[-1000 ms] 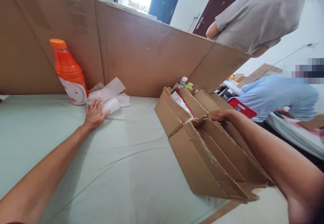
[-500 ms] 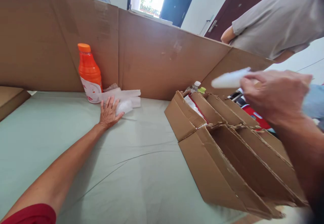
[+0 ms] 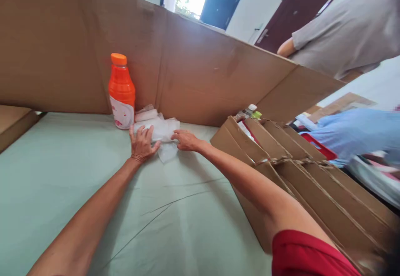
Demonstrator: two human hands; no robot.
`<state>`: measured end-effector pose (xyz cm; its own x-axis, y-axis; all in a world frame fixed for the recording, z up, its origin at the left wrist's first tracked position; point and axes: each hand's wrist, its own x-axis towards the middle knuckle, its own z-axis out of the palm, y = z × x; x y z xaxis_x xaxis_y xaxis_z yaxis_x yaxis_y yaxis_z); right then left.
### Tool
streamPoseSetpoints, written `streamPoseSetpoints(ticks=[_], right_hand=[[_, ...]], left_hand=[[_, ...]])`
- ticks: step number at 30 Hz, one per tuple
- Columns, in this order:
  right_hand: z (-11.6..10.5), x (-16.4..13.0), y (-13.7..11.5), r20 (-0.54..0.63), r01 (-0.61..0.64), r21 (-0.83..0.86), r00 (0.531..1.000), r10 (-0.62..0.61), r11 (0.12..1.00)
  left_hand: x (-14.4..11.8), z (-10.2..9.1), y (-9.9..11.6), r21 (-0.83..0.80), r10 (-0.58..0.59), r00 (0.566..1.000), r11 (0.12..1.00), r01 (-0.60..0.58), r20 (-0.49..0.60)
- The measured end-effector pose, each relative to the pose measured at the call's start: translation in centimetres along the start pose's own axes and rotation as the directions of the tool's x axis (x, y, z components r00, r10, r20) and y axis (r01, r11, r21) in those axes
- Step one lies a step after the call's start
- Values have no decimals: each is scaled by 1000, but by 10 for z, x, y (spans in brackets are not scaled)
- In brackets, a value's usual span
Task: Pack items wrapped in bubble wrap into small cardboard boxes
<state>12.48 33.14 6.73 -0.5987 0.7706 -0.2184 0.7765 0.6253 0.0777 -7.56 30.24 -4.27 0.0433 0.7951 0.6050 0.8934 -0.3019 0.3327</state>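
Note:
My left hand [image 3: 142,143] lies flat on a pile of white plastic-wrapped packets [image 3: 160,129] on the pale green cloth [image 3: 93,192], fingers spread. My right hand [image 3: 186,139] reaches across and rests on the right edge of the same pile, fingers on a packet. An orange bottle [image 3: 121,90] with an orange cap stands upright just left of the pile, against the cardboard wall [image 3: 193,80].
An open cardboard box [image 3: 281,163] with raised flaps stands at the right, with bottles [image 3: 250,111] and a red item inside. Behind the wall stands a person in a grey shirt [image 3: 346,38]; another in light blue [image 3: 356,130] is at the right. A low cardboard piece [image 3: 14,122] lies at the left.
My right hand came out of the box holding a white packet, swung left and came down on the pile beside my left hand. The left hand stayed on the pile.

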Motion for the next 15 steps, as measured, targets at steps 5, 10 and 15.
streamPoseSetpoints(ticks=[5,10,15], right_hand=[[-62,-41,35,-39,-67,64,997,69,996],[-119,-124,108,-209,-434,108,870,447,894],[-84,-185,164,-105,-583,115,798,594,804]], left_hand=[[-3,0,-1,-19,3,1000,1000,-3,15],[-5,0,1,-19,12,999,1000,-12,-38],[-5,2,2,-5,6,997,1000,-7,-77]])
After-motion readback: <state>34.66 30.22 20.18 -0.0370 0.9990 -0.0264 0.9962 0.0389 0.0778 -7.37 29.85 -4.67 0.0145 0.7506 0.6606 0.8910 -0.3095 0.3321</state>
